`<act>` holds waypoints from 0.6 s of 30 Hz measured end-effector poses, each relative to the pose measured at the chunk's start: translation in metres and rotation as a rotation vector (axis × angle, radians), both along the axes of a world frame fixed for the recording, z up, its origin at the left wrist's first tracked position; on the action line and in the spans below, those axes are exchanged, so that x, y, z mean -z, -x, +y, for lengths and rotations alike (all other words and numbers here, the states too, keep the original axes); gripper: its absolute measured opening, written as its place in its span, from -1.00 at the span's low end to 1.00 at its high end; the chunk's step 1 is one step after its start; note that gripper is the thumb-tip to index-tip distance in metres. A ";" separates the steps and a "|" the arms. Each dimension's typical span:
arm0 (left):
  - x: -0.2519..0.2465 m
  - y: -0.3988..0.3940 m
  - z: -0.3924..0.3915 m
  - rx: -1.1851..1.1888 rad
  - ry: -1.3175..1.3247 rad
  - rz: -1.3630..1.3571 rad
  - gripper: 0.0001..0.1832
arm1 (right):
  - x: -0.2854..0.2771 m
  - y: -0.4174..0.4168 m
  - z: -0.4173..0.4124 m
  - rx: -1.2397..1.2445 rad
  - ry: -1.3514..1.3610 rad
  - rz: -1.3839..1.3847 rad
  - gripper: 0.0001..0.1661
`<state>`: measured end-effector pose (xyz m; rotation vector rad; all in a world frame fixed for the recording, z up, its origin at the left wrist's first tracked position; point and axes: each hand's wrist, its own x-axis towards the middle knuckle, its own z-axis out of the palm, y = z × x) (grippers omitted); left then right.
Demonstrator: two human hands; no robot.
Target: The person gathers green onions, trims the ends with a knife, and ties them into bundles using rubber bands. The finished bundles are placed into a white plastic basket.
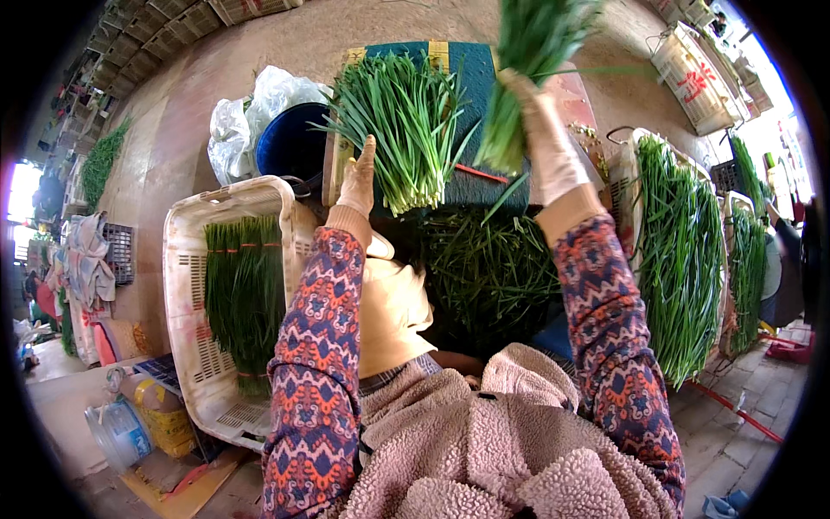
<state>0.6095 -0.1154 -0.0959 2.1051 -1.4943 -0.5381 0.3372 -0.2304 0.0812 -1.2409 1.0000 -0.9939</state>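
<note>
My right hand [543,136], in a pale glove, grips a bunch of long green leaves [541,39] that look like garlic chives. It is raised over the right side of a low bench with a dark green cover [478,97], and the leaf tips are blurred. A loose heap of chives [405,123] lies on the bench, pale cut ends towards me. Beside the heap's left edge is my gloved left hand [358,178], fingers extended, holding nothing; whether it touches the leaves is unclear. A thin red strip [481,173] rests on the cover near the front edge.
Left of me, a white plastic crate [185,220] holds banded chives [243,292]. Behind it stand a blue bucket [288,139] and a clear plastic bag [279,87]. Leaf scraps [486,272] lie below the bench. Loose chives [677,259] fill a right-hand crate; another person [781,272] is beyond.
</note>
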 end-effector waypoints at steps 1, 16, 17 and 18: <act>-0.002 -0.012 0.011 -0.068 -0.015 0.135 -0.02 | 0.044 -0.033 -0.002 0.016 -0.028 0.051 -0.17; -0.021 0.019 -0.020 -0.397 0.259 0.940 0.46 | 0.145 -0.160 0.044 -0.117 0.092 0.088 0.06; -0.004 0.014 -0.021 -0.419 0.233 0.836 0.46 | 0.131 -0.158 0.052 -0.136 -0.005 -0.030 0.09; 0.008 0.017 -0.025 -0.431 0.198 0.746 0.46 | 0.120 -0.148 0.056 -0.132 -0.138 -0.109 0.16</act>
